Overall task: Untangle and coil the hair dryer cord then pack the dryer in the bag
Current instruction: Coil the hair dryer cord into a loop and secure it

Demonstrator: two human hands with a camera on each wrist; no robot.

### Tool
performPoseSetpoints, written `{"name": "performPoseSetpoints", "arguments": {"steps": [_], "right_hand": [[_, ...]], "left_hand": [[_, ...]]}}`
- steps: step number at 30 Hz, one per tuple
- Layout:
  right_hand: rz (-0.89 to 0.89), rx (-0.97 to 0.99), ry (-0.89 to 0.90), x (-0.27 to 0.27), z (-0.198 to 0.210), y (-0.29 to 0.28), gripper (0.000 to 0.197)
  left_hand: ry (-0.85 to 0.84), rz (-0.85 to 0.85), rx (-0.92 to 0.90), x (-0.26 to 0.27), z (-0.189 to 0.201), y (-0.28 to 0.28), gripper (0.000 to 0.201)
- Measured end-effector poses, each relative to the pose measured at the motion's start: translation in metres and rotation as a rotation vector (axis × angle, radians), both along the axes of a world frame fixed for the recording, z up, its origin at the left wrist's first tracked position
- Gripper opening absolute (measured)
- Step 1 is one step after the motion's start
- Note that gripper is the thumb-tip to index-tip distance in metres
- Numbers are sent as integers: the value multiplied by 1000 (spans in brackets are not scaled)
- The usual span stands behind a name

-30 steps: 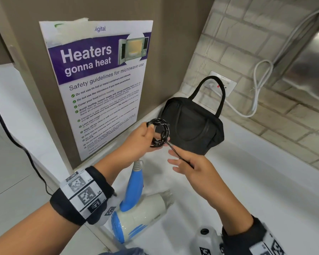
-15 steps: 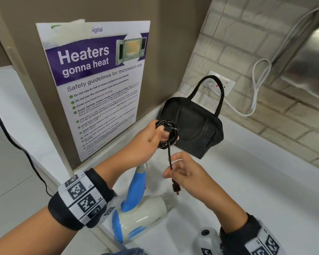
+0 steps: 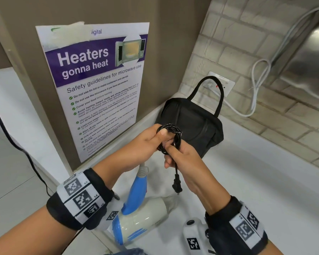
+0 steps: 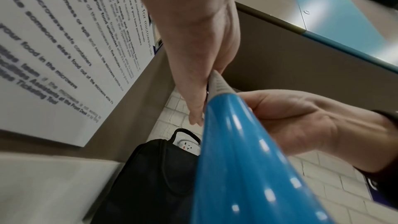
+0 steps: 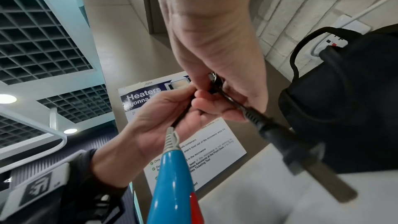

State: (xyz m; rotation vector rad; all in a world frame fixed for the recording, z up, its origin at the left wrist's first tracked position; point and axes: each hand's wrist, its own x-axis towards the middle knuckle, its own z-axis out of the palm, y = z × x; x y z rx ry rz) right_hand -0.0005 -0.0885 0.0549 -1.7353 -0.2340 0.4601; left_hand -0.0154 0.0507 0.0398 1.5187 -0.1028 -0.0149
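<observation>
The coiling looks nearly done; tucking the loose end and packing are left. At the left, the left hand (image 3: 145,142) pinches the coiled black cord (image 3: 170,138) with thumb and fingers, holding the small tight loops up above the counter (image 3: 265,190). Below it, the white hair dryer (image 3: 142,216) with its blue handle lies on the counter. The right hand (image 3: 184,162) grips the cord just under the coil, the plug (image 3: 177,185) dangling. Behind stands the black bag (image 3: 195,126), seemingly closed, nothing packed.
</observation>
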Motion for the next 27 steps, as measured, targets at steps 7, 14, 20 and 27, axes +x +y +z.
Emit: {"name": "performPoseSetpoints", "arguments": {"steps": [7,14,20,27], "right_hand": [[45,-39,-6,-8,-7,-2,22],[110,-268,-339,-13,-15,-10,31],[214,-524,-427,-17,-36,-20,29],[96,-774,-563,11,-34,-28,30]], "left_hand": [[27,26,-210,4,4,4,25],[36,108,-139,3,5,11,29],[-6,94,-132,-1,11,8,35],[-17,85,-6,0,9,7,27]]}}
